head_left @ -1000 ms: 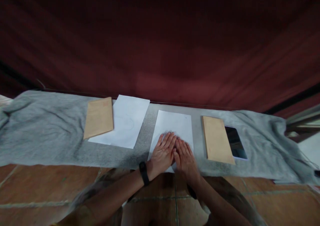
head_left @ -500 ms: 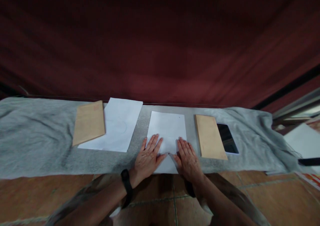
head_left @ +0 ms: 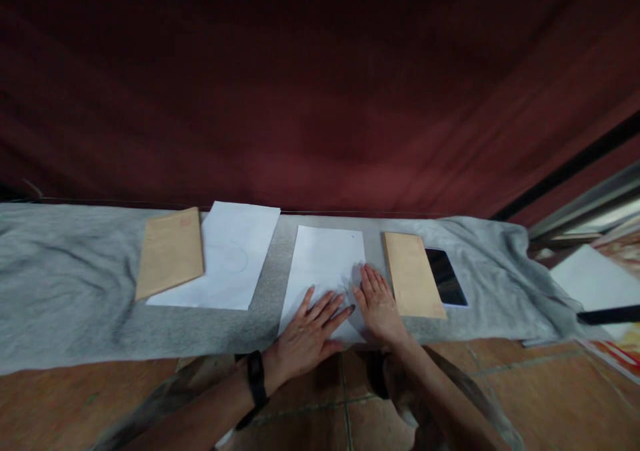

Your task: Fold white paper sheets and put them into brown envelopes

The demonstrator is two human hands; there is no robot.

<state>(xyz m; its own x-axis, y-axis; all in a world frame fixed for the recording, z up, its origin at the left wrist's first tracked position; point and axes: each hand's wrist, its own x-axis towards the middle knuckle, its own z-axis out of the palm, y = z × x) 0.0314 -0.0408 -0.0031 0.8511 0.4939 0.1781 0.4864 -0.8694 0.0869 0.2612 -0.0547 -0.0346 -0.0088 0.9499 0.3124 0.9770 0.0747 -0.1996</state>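
A white sheet of paper (head_left: 327, 258) lies in front of me on the grey cloth. My left hand (head_left: 310, 331) rests flat across its near part, fingers spread and pointing up and to the right. At the sheet's right edge lies my right hand (head_left: 377, 302), its fingers stretched out over the paper's border. Neither hand grips anything. Part of the sheet's near end is hidden under my left hand. Close to the right hand is a stack of brown envelopes (head_left: 414, 274).
Grey cloth (head_left: 90, 258) covers the long surface. To the left, a brown envelope (head_left: 170, 254) overlaps white paper (head_left: 240, 251). A dark-screened tablet (head_left: 447, 278) sits partly under the right envelopes. A dark red curtain (head_left: 300, 118) hangs behind. Papers (head_left: 595, 281) lie far right.
My left hand has slid right and toward me across the sheet. The right hand has shifted slightly to the sheet's right edge. The whole view has moved a little.
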